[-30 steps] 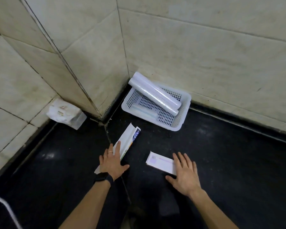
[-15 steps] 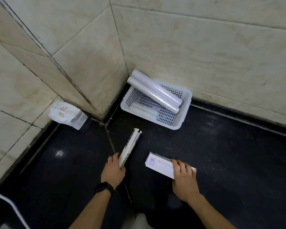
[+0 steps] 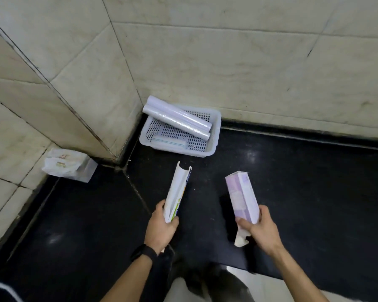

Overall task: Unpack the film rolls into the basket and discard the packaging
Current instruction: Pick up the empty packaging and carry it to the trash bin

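Near: L hand [image 3: 162, 228], watch [image 3: 143, 252] on the wrist, is closed round the near end of the white box [image 3: 177, 190]. R hand [image 3: 260, 229] grips the near end of the lilac box [image 3: 241, 197], w/ a torn flap hanging below the fist. Both boxes are held clear of the dark floor [image 3: 292, 192].

White box: long axis runs approx. 6 to 12:30, open notched end pointing far, toward the basket. It looks pressed flat, so prob. empty. Lilac box: long axis approx. 5 to 11, far end tipped in toward 11. Can't tell if its far end is open.

Far, at 12: basket [image 3: 214, 138] sits in the wall corner. Two rolls [image 3: 179, 116] lie side by side in it, axis approx. 10 to 4, w/ the 10 o'clock ends propped on the far-left rim and sticking out past it. A flat pack [image 3: 168, 141] lies along the basket's near wall. A plastic bag [image 3: 68, 165] sits at 10, well apart from the basket.

Step, as I read it: unpacking looks done and discarding the packaging is in hand. Next move calls for a place to drop both boxes. No bin is in view, so prob. a turn away from the corner, keeping both grips firm so the loose flap doesn't tear off.
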### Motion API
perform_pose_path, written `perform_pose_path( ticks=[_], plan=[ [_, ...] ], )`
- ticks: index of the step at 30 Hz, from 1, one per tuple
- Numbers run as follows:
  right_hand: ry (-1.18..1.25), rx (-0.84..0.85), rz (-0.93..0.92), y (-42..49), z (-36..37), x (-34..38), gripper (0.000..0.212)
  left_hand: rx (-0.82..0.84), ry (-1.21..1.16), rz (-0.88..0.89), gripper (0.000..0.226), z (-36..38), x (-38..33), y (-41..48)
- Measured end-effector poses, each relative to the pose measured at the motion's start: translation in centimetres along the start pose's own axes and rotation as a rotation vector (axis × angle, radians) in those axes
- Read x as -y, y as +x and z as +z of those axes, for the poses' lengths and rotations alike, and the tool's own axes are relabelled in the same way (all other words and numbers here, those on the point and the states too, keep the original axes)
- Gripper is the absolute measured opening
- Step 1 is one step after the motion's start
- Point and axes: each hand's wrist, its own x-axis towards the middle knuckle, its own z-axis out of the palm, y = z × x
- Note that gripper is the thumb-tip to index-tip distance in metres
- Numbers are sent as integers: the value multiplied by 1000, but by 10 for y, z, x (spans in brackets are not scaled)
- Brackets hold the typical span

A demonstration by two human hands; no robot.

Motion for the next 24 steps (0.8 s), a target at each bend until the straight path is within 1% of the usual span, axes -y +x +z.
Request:
perform_pose_path(
  ticks=[3,6,11,16,18,22,24],
  plan=[
    [184,-97,42,-33,-24,-27,58,53,55,65,64,8,-14,0],
    [310,-198,105,-67,-46,-58,69,148,82,164,66,28,-32,3],
    [499,-401,203,-131,-76,-113,63,328,106,337,59,89,-80,-19],
    [633,-609,282,-186,-103,-160,60,519,145,529,59,153,-128,-66],
    [690,-724,317,-211,-115,-187,59,600,189,619,59,183,-154,-95],
    [785,-897,386,-257,-136,-242,74,738,247,778,56,242,-199,-158],
    [820,-975,417,-280,-148,-270,76,792,265,852,55,273,-214,-192]
  ],
)
